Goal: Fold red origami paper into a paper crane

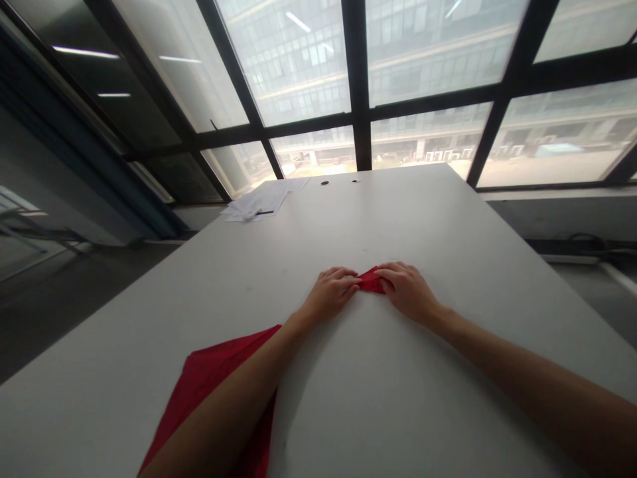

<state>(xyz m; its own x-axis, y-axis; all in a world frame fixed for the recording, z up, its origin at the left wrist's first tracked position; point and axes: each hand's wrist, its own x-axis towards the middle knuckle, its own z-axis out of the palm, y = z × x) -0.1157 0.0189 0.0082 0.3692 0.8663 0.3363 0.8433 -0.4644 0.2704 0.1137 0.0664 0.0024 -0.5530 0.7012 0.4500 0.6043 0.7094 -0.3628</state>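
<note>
A small folded piece of red paper (371, 280) lies on the white table (398, 219), mostly covered by my fingers. My left hand (332, 289) presses its left end with fingers curled. My right hand (407, 289) presses down on its right end. Both hands meet over the paper near the table's middle. A larger sheet of red paper (219, 392) lies flat near the front edge, partly under my left forearm.
Loose white papers (261, 201) with a dark pen lie at the far left corner. Two small round holes (324, 182) sit near the far edge. Beyond the table is a large window with black frames (358, 86). Dark floor lies to the left.
</note>
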